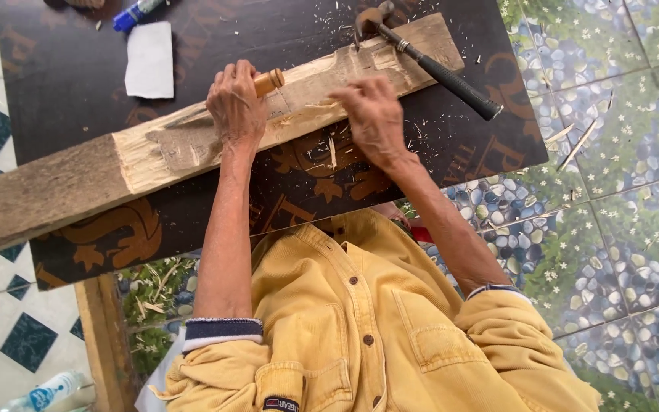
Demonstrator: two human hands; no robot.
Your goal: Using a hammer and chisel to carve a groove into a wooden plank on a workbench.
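Past the yellow shirt (pixel 360 320), my left hand (pixel 236 103) grips the round wooden chisel handle (pixel 268 81) tight, so my loose, empty right hand (pixel 375 114) should steady the long rough plank (pixel 192 141).

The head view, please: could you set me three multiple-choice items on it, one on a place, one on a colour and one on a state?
1. Where does the hammer lie?
A. On the far end of the wooden plank
B. On the tiled floor
C. In the person's lap

2. What colour is the shirt?
A. Blue
B. Yellow
C. White

3. What is the left hand doing?
A. Resting flat and empty
B. Gripping a tool with a wooden handle
C. Lifting the hammer

Answers:
1 A: its head and handle rest across the plank's end, on the dark board.
2 B: the buttoned shirt is mustard yellow.
3 B: the fingers are wrapped round the tool, with the handle end sticking out, while the right hand lies on the plank.
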